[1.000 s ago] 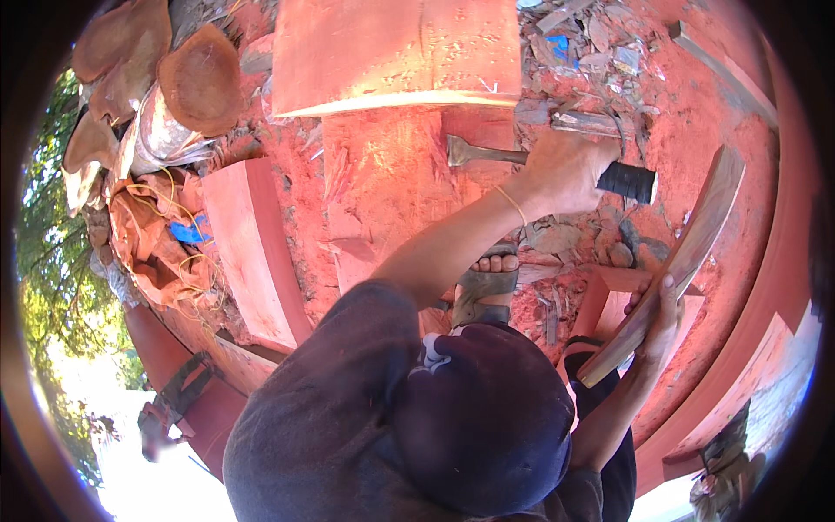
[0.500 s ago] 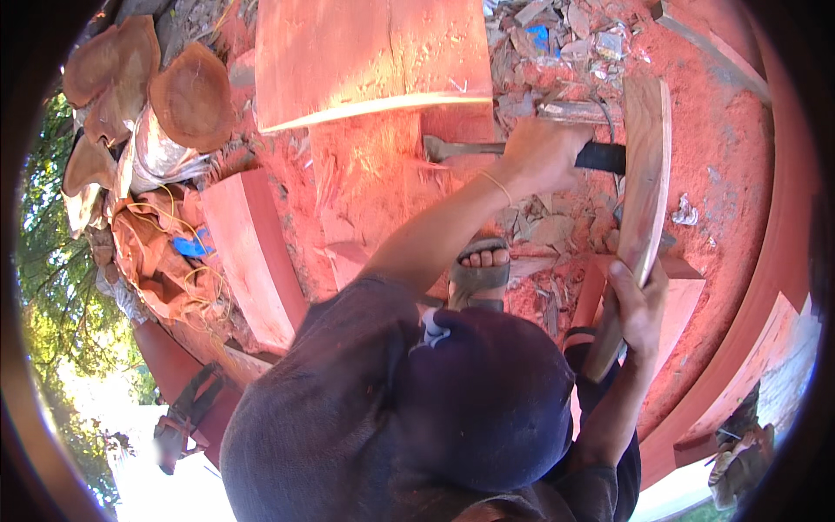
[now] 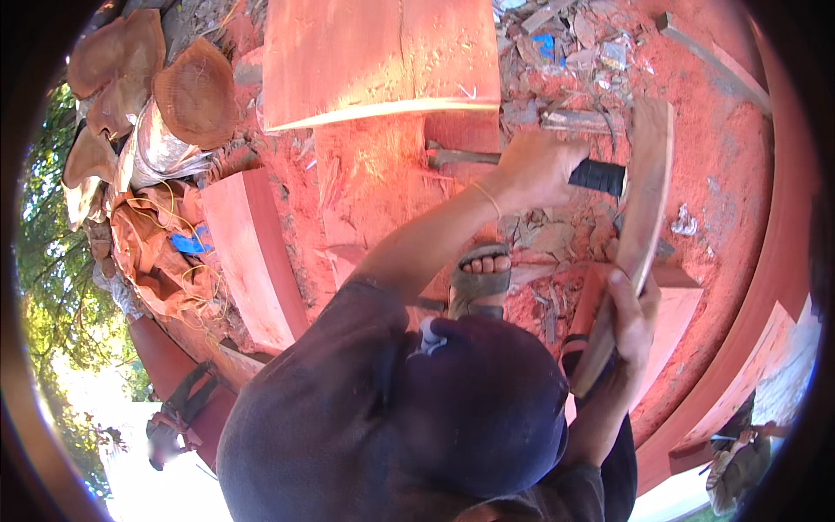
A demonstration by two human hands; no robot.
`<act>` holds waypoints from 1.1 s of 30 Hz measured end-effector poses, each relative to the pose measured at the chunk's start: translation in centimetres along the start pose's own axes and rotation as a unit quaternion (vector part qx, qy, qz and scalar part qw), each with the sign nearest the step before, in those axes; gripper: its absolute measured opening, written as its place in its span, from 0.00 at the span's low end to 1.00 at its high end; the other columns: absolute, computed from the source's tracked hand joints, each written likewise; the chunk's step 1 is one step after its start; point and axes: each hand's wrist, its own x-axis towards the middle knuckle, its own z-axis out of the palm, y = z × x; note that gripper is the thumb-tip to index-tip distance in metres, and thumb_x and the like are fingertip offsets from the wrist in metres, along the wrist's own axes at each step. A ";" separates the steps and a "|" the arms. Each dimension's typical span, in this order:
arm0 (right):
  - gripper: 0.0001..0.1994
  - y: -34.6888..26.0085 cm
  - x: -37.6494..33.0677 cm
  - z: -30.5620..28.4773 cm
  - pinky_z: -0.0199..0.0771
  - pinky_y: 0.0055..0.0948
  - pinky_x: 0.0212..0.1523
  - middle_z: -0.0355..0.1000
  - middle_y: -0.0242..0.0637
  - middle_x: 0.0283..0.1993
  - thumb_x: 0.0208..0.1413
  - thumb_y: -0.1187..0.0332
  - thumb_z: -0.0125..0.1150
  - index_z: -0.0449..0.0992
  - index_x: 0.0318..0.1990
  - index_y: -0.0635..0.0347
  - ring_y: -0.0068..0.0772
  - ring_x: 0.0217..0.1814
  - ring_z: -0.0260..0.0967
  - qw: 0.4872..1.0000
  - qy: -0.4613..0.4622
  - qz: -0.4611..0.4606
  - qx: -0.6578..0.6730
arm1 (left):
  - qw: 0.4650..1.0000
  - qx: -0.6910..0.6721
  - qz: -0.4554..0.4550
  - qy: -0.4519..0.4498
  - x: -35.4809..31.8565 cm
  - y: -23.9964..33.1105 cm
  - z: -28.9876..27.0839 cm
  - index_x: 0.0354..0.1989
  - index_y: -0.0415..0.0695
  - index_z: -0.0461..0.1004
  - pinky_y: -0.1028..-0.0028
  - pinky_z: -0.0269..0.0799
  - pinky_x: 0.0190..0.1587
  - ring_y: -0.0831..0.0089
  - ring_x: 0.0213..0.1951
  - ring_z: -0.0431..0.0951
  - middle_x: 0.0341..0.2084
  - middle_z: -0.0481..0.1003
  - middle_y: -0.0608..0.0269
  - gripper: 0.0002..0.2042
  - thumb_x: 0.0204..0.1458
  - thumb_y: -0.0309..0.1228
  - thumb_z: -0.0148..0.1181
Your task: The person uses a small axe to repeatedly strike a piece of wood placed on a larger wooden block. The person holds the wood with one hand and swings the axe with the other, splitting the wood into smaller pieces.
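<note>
Left hand [image 3: 535, 165] fingers closed around a dark-handled chopping tool [image 3: 522, 161] laid against the red wood block [image 3: 374, 183]. Right hand [image 3: 633, 317] fingers grip a curved wooden plank [image 3: 639, 217], standing upright just right of the tool.

I'm looking at an open-air woodworking yard: red sawn planks [image 3: 383, 56] and slabs [image 3: 252, 252] lie about, cut log rounds [image 3: 196, 91] are stacked at the left, chips and red sawdust [image 3: 722, 165] cover the ground, and sunlit trees [image 3: 48, 261] stand beyond.
</note>
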 end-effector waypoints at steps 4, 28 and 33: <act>0.27 -3.7 -0.3 -5.1 0.76 0.26 0.30 0.74 0.38 0.34 0.63 0.49 0.60 0.70 0.55 0.66 0.28 0.27 0.71 0.963 0.199 -0.060 0.173 | 0.999 0.020 -0.014 -0.023 0.2 -0.3 0.6 0.36 0.48 0.72 0.50 0.73 0.32 0.50 0.30 0.81 0.23 0.77 0.55 0.14 0.39 0.30 0.65; 0.18 1.2 -1.1 5.3 0.61 0.22 0.20 0.67 0.27 0.23 0.57 0.55 0.68 0.72 0.40 0.60 0.18 0.20 0.62 0.995 -0.043 0.078 0.053 | 0.987 0.102 -0.094 -0.087 -6.1 -4.6 -4.3 0.32 0.49 0.72 0.57 0.77 0.30 0.57 0.30 0.83 0.24 0.78 0.61 0.13 0.39 0.35 0.68; 0.24 -0.1 0.0 3.5 0.68 0.24 0.21 0.70 0.30 0.24 0.57 0.48 0.67 0.71 0.44 0.61 0.22 0.20 0.66 0.998 0.025 0.021 0.054 | 0.997 0.042 -0.007 -0.058 -12.2 -1.9 -6.9 0.31 0.49 0.70 0.57 0.74 0.27 0.58 0.26 0.80 0.23 0.75 0.61 0.14 0.38 0.38 0.67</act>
